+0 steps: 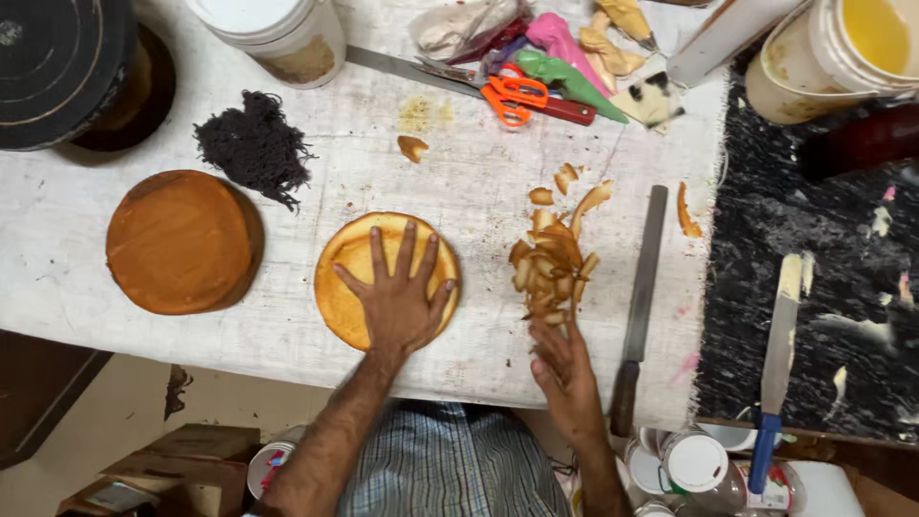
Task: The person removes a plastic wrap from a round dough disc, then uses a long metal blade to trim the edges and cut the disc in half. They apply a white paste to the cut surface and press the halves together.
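Hands first: right hand (pixel 567 369) flat, fingers together, holding nothing, at the near edge of the scraps (pixel 552 258). Left hand (pixel 400 292) spread wide, pressing the thin sponge layer (pixel 347 287) mid-bench. Layer looks soft, light, crumbly; likely best lifted from underneath with flat palms. Farther left, whole cake (pixel 180 241).

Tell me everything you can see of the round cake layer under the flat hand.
The round cake layer is a thin, flat disc, pale golden on top with a darker orange-brown rim. It lies flat on the white worn tabletop, near the front edge. The left hand rests on it palm down, fingers spread, covering its right half. Its surface looks smooth and soft, like trimmed sponge. It stands apart from the thicker brown cake on its left and from the pile of crust trimmings on its right.
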